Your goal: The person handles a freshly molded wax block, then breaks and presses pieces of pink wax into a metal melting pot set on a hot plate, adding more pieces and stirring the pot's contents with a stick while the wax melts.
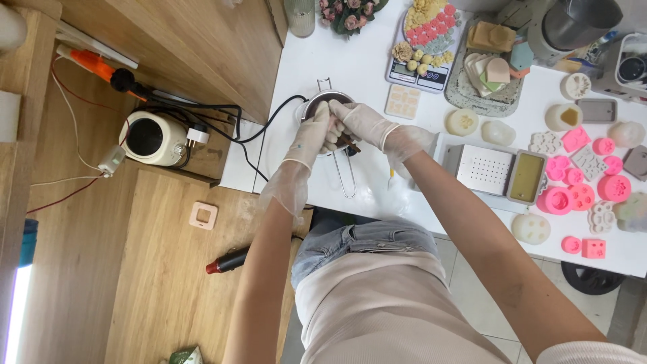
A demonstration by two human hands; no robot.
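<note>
Both my hands wear thin clear gloves and meet over a small metal pot (322, 102) on the white table (364, 64). My left hand (315, 133) and my right hand (358, 121) are closed together on a small dark brown piece (350, 143) held just above the pot's long wire handle (347, 176). The fingers hide most of that piece, and I cannot tell which hand carries its weight. A black cable runs from the pot's base off the table's left edge.
Pink silicone moulds (579, 195), white moulds and a loaf mould (527, 176) lie at the right. A scale with a plate of coloured pieces (424, 40) stands at the back. On the wooden floor left are a white appliance (153, 138), cables and a heat gun (229, 261).
</note>
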